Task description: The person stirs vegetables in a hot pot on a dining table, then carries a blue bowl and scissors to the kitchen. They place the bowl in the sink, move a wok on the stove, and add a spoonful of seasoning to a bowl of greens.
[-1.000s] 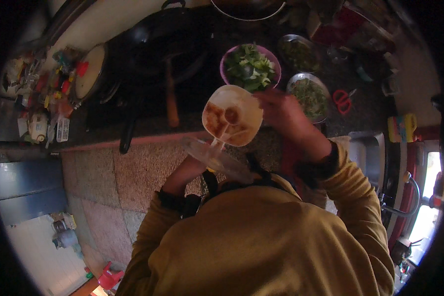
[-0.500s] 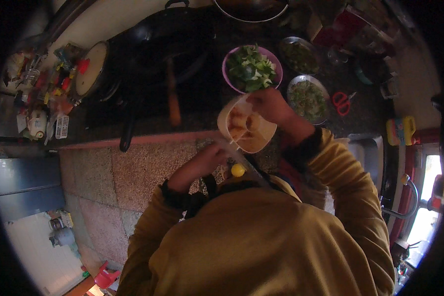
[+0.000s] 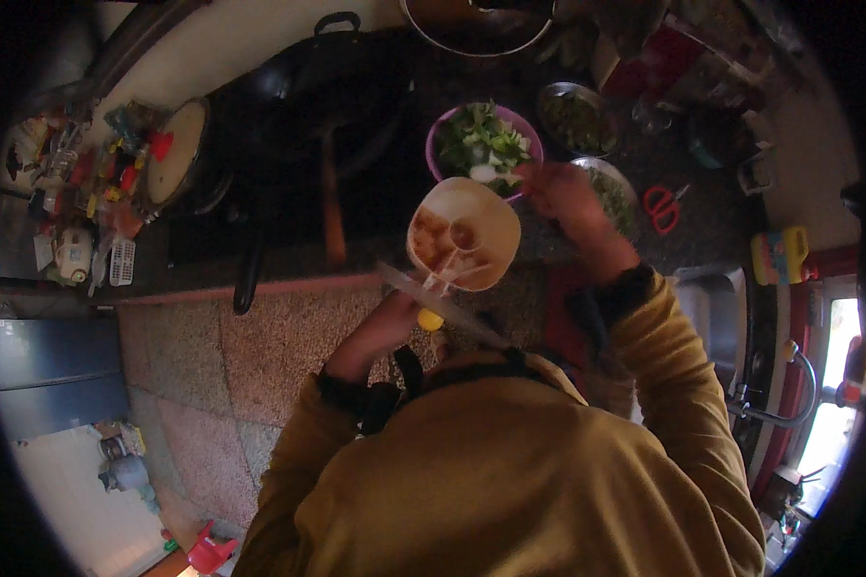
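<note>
My left hand (image 3: 387, 325) is closed on the near edge of a pale plastic container (image 3: 502, 223), tilted and with brownish contents in its compartments. A translucent lid (image 3: 462, 315) hangs open on its near side, and a round yellow thing (image 3: 430, 318) sits by my fingers. My right hand (image 3: 566, 199), somewhat blurred, is pinched on a small white spoon (image 3: 486, 174). That spoon is over the near part of a pink bowl (image 3: 536, 144) of chopped green leaves (image 3: 473, 137). White matter shows at the spoon's bowl; whether it is powder, I cannot tell.
Two metal dishes of greens (image 3: 575, 120) (image 3: 611, 183) stand right of the pink bowl, beside red scissors (image 3: 660, 208). On the left, a dark wok (image 3: 303, 96) with a wooden-handled utensil (image 3: 331, 207) sits on the stove. A sink (image 3: 712, 308) lies at the right.
My right hand has come out of the container and moved up and right, carrying the spoon to the pink bowl. The container and left hand have shifted slightly left.
</note>
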A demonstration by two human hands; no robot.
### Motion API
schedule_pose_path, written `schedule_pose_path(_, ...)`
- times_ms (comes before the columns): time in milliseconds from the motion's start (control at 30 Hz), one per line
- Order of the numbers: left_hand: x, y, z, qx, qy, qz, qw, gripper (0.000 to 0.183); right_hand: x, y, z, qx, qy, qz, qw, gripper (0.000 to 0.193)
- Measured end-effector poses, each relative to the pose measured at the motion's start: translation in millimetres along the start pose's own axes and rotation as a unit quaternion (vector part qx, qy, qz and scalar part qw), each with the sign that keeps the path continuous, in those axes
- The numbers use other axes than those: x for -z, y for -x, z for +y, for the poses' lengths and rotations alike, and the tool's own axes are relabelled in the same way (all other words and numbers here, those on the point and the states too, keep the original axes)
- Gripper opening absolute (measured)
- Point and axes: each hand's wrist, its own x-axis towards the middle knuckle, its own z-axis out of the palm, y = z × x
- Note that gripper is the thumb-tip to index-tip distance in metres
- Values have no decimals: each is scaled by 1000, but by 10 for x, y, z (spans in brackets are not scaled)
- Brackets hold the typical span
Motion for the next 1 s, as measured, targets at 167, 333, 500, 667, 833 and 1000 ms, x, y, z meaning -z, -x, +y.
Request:
schedule_pose_path(167,64,30,-22,8,-44,-3,999,40,64,-426,-15,144,206,124,960,24)
schedule_pose_path(333,26,142,29,-9,-58,-14,998,31,179,-571,124,216,245,127,937,19)
schedule_pose_path(500,12,189,75,-1,-84,-20,996,31,233,-498,117,234,347,165,893,20)
schedule_pose_path(667,27,151,64,-30,-142,-20,989,28,102,-70,-37,235,152,52,959,18)
schedule_pose_path(833,2,123,110,-14,-42,-41,998,32,-328,216,-70,287,341,-35,894,17)
schedule_pose_path(1000,19,57,65,-14,-50,-90,995,35,-565,93,51,267,424,-41,864,16)
